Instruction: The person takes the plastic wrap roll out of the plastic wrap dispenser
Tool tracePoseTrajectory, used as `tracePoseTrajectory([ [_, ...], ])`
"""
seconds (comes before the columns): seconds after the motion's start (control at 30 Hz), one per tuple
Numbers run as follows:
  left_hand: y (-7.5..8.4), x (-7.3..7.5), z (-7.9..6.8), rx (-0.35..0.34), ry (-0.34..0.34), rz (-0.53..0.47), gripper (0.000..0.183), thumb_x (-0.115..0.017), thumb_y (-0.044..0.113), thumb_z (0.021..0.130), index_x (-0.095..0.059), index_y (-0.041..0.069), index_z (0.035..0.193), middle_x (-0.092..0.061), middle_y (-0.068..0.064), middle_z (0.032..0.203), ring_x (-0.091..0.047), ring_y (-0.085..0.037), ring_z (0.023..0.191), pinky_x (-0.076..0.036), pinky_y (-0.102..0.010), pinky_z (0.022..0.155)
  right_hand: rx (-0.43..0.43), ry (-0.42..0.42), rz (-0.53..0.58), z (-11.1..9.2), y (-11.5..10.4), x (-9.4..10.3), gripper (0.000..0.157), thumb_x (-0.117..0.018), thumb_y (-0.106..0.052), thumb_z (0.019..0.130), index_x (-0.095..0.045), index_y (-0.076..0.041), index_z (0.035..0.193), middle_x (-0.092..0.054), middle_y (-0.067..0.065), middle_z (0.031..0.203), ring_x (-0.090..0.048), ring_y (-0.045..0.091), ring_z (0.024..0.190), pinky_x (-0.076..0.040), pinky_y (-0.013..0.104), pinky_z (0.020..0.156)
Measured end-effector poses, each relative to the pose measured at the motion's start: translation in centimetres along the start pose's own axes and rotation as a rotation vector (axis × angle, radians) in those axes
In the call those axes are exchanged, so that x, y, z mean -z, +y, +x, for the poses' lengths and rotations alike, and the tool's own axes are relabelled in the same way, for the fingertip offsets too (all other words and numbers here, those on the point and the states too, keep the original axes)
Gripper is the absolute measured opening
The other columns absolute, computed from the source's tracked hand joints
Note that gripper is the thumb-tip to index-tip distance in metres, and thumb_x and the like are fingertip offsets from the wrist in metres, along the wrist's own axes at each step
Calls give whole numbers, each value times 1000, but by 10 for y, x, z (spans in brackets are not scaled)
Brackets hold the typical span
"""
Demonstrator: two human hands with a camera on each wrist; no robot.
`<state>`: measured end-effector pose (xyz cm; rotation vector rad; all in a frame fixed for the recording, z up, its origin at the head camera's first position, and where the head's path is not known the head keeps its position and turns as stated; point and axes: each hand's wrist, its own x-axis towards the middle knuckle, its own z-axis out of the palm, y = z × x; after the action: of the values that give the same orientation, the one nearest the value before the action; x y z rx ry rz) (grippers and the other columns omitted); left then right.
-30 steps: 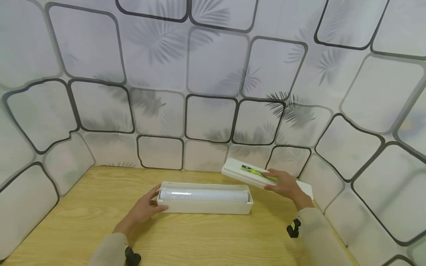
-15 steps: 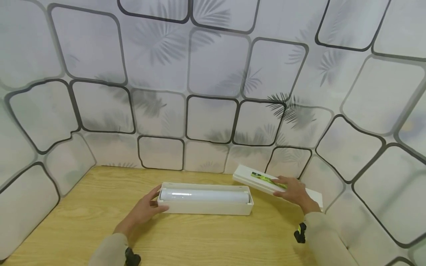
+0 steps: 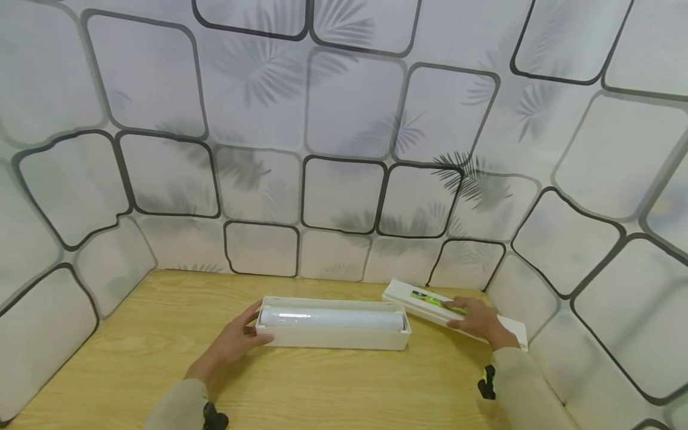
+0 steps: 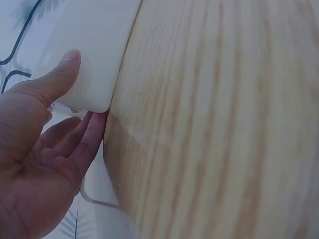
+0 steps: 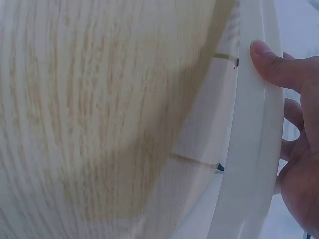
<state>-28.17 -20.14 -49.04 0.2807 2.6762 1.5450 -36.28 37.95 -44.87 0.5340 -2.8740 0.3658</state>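
Observation:
A long white box [image 3: 338, 339] lies across the table, its top uncovered. Inside it is a shiny, pale roll that looks like cling film [image 3: 344, 319]. My left hand [image 3: 235, 339] grips the box's left end, thumb on the front wall and fingers round the end; the left wrist view shows the thumb [image 4: 70, 64] flat on the wall. To the right, my right hand [image 3: 478, 321] holds a long white lid [image 3: 408, 297] with a green and yellow label [image 3: 424, 297]. In the right wrist view the thumb presses the lid's side [image 5: 256, 124], with the other fingers behind it.
The wood-grain table [image 3: 322, 388] runs back to a wall [image 3: 344, 197] covered in a pattern of dark-outlined squares and leaves. On the right, another wall [image 3: 618, 298] stands close to the lid's near end.
My right hand has carried the lid to the right and lower, away from the box. The left hand and the box have stayed in place.

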Motion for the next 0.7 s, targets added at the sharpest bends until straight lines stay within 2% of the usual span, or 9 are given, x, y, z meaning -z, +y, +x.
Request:
tracePoseTrajectory([
  [0.1,-1,0,0,-6,-5,2,97,-80,26,91,-21,6,165,-36,-32,161,-67,-39,121,-57,-50,100,15,1,7,-2,1,-1,65,-88,-48,74,-75,-11,126,-66,29,133,-61,58,117,-45,79,80],
  [0.23,-3,0,0,-9,-3,-5,96,-80,26,91,-21,6,165,-37,-32,161,-66,-41,122,-57,-51,100,17,-36,59,-2,1,-3,60,-88,-38,78,-73,-8,128,-63,33,135,-58,60,120,-43,82,86],
  [0.33,-4,-1,-1,-5,0,-4,97,-81,26,91,-21,6,165,-37,-32,160,-65,-42,123,-56,-51,101,-11,-94,76,0,0,-6,56,-87,-26,81,-71,-8,131,-62,34,136,-57,60,122,-45,79,90],
  [0.47,-5,-1,-1,0,-4,-1,97,-81,27,91,-22,6,165,-37,-32,160,-65,-42,124,-55,-52,103,-53,-146,35,2,-1,-9,56,-86,-17,81,-69,-10,134,-61,32,138,-57,57,123,-50,72,92],
  [0.7,-3,-1,0,-19,3,-11,96,-81,25,91,-22,5,164,-38,-33,160,-65,-44,124,-56,-52,102,-68,-148,-3,4,-3,-11,58,-85,-11,81,-67,-8,137,-60,33,137,-59,55,119,-51,67,95],
])
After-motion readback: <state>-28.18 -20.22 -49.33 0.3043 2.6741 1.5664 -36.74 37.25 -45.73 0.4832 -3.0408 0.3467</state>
